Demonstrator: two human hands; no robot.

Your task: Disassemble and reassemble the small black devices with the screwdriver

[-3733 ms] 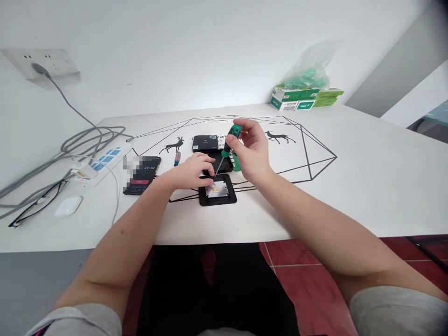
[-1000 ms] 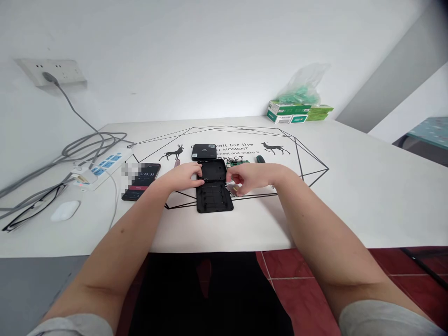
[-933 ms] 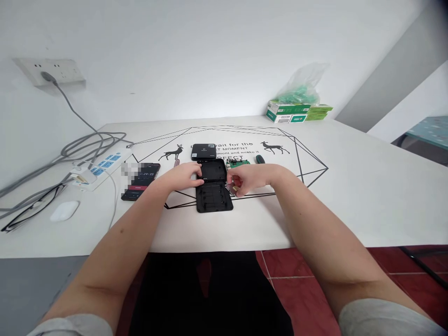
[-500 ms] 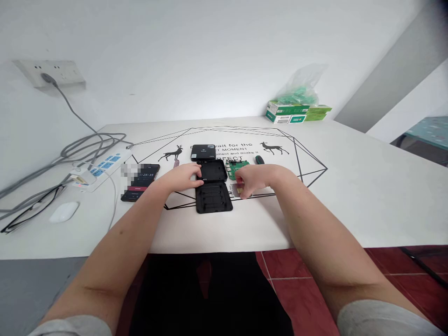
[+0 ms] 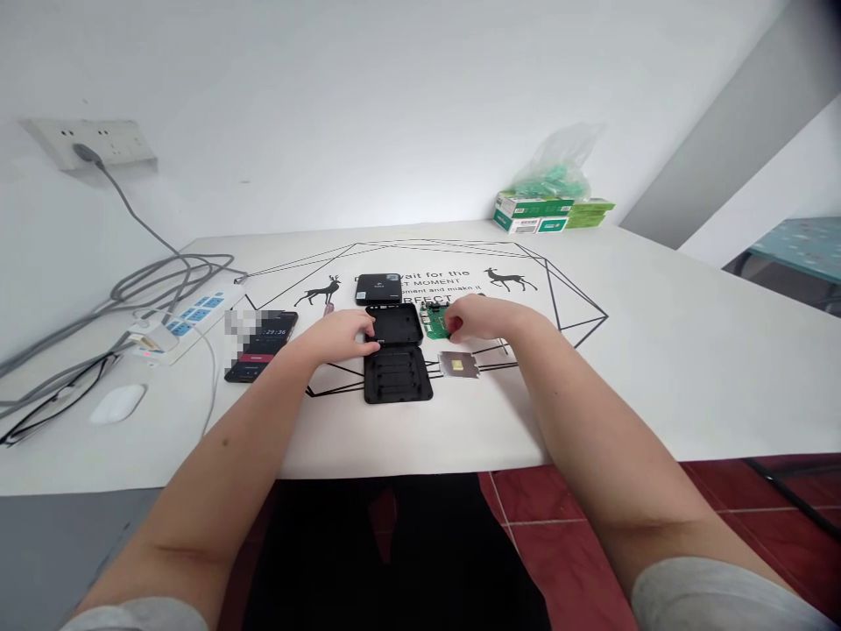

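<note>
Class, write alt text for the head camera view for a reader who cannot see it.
The left hand rests on an open black case half; the right hand touches a green circuit board. A second case half and a metal plate lie nearer on the white table.

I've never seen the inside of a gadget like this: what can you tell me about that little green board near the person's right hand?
The green circuit board is small and flat, with tiny components on top, too small to identify. It lies on the white table, just right of the far black casing half and beyond the grey metal plate. The right hand has its fingertips at the board's right edge, partly covering it; whether they pinch it is unclear.
</note>
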